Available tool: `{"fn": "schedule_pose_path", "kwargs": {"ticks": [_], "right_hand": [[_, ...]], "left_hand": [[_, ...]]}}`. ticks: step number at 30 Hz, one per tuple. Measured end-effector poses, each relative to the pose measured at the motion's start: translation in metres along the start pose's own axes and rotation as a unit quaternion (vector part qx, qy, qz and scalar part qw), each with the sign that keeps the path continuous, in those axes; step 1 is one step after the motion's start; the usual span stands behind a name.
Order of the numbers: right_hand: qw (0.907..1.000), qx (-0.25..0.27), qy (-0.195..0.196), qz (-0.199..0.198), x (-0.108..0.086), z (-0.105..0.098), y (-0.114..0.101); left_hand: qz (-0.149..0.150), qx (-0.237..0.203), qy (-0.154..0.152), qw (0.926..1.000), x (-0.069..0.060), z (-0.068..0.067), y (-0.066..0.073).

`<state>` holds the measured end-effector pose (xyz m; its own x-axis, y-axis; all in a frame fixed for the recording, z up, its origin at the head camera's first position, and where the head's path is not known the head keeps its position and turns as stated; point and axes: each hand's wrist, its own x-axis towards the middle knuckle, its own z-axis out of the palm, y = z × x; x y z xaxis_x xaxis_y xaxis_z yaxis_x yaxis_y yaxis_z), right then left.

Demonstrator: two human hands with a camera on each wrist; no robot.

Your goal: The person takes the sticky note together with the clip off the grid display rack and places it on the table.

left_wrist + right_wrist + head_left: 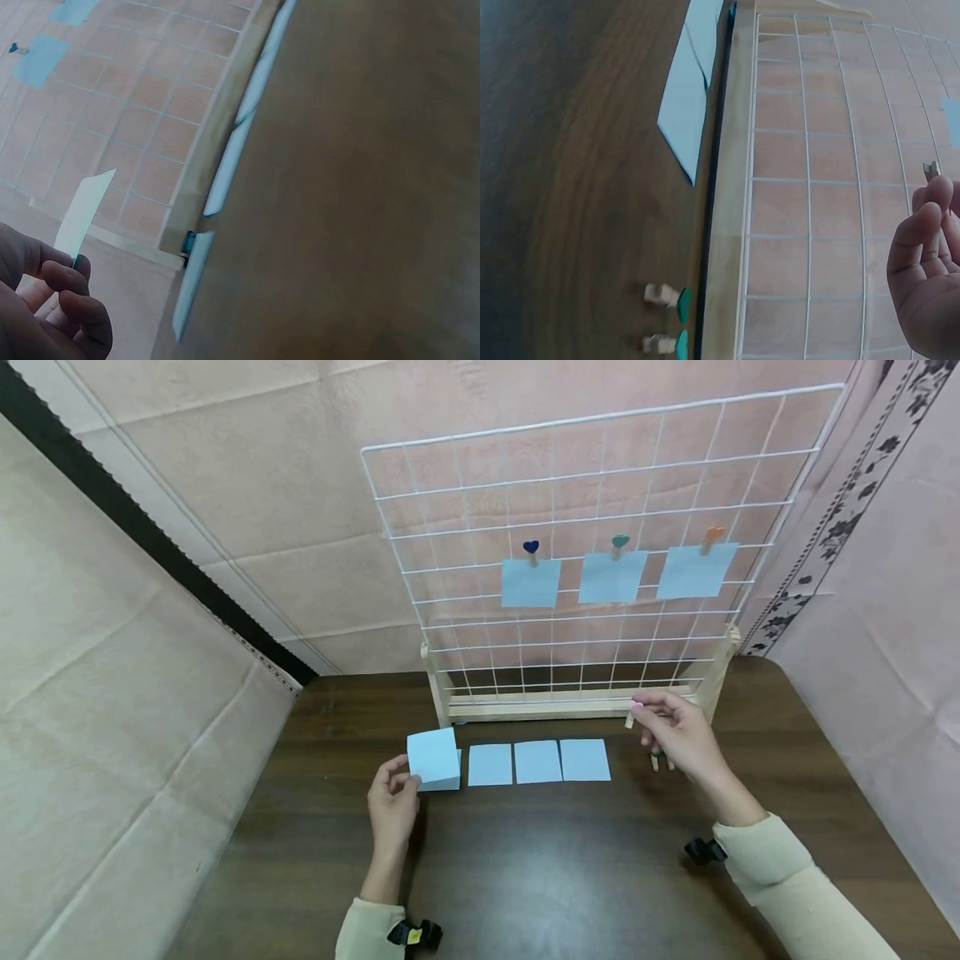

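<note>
My left hand (393,806) pinches a light blue paper square (431,753) by its lower edge, raised above another blue square (442,783) on the table. The left wrist view shows the held paper (84,214) almost edge-on between thumb and fingers. My right hand (678,731) pinches a small wooden clothespin (630,720) with a pink top, in front of the grid's lower right. In the right wrist view, only the tip of that clothespin (930,171) shows past the fingers. Three more blue squares (537,762) lie in a row between the hands.
A white wire grid (480,535) stands in a wooden base (555,708) at the back. Three blue squares (612,578) hang on it from heart-topped clothespins. Two clothespins (660,343) with green tops lie on the table (525,868) below my right hand.
</note>
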<state>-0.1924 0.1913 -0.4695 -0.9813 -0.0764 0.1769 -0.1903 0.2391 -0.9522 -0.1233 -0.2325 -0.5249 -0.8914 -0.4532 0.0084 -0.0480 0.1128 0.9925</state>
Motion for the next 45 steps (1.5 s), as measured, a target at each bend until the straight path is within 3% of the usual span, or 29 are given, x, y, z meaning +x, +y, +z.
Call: {"fn": "schedule_pose_path", "kwargs": {"ticks": [8, 31, 45], "right_hand": [[0.9990, -0.033, -0.022, 0.019, -0.005, -0.008, 0.014], [0.9879, -0.121, -0.063, 0.073, -0.020, -0.026, 0.047], [0.9816, -0.126, -0.092, 0.109, -0.027, -0.031, 0.056]], "left_hand": [[-0.014, 0.030, -0.003, 0.9994, -0.008, -0.011, -0.014], [-0.022, 0.087, -0.045, 0.9950, -0.025, -0.022, -0.025], [-0.011, 0.133, -0.053, 0.9897, -0.029, -0.032, -0.029]]}}
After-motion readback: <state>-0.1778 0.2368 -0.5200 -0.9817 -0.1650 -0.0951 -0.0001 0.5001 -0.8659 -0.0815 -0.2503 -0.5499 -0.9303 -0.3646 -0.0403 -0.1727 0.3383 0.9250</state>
